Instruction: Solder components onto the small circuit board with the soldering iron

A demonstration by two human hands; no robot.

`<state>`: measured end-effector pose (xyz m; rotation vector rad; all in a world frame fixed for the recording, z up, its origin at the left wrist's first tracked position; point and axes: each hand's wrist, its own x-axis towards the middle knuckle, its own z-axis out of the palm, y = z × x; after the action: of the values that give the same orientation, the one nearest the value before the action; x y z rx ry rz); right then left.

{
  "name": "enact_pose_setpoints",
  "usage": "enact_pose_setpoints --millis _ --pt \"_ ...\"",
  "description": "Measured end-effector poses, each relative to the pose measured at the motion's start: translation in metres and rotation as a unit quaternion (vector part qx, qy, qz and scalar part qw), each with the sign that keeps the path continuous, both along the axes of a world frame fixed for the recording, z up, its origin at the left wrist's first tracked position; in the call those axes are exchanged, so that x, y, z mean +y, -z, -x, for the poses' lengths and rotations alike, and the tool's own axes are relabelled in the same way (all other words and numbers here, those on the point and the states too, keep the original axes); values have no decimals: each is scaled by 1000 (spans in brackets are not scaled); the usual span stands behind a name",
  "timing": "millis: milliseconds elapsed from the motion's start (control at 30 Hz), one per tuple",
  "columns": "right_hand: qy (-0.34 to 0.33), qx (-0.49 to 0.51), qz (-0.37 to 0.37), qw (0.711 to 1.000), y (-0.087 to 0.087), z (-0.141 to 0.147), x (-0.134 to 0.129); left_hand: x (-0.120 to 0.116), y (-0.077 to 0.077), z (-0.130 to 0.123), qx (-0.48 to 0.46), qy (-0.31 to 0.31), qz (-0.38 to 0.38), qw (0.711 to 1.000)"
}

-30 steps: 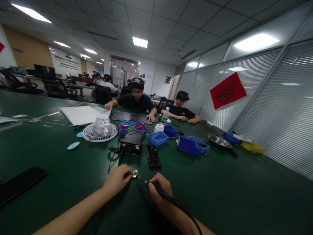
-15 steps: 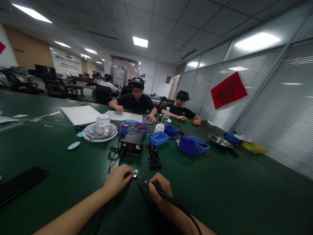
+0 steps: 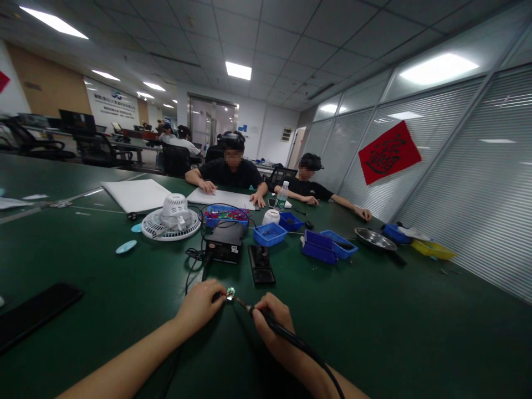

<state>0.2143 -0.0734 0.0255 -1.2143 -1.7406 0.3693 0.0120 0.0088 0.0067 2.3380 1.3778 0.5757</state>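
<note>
My left hand (image 3: pixel 202 302) pinches the left edge of a small green circuit board (image 3: pixel 230 293) above the green table (image 3: pixel 374 327). My right hand (image 3: pixel 274 321) is closed round the handle of a soldering iron (image 3: pixel 266 320), whose tip points left at the board. Whether the tip touches the board is too small to tell. A thick black cable runs from the handle down over my right wrist. Beyond my hands stand a black control box (image 3: pixel 225 242) and a black iron stand (image 3: pixel 261 265).
A white fan housing (image 3: pixel 170 219) lies back left, beside a blue basket of red and green parts (image 3: pixel 226 215). Blue trays (image 3: pixel 270 235), a bottle (image 3: pixel 281 197), a steel bowl (image 3: pixel 375 240) and a yellow tray (image 3: pixel 433 250) stand further right. Two people sit across the table.
My hands, the board and the iron look unmoved. Across the table, the right person's arm has stretched out toward the bowl, and the other person's white panel has shifted right.
</note>
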Motion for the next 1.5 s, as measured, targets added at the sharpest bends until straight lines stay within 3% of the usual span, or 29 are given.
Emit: enact_pose_setpoints --millis 1067,1500 --pt "8 -7 -43 999 3 -1 -1 -1 -3 -1 13 -3 7 1000" --pt "6 -18 -24 1000 8 -2 2 1 0 -1 12 -1 -3 1000"
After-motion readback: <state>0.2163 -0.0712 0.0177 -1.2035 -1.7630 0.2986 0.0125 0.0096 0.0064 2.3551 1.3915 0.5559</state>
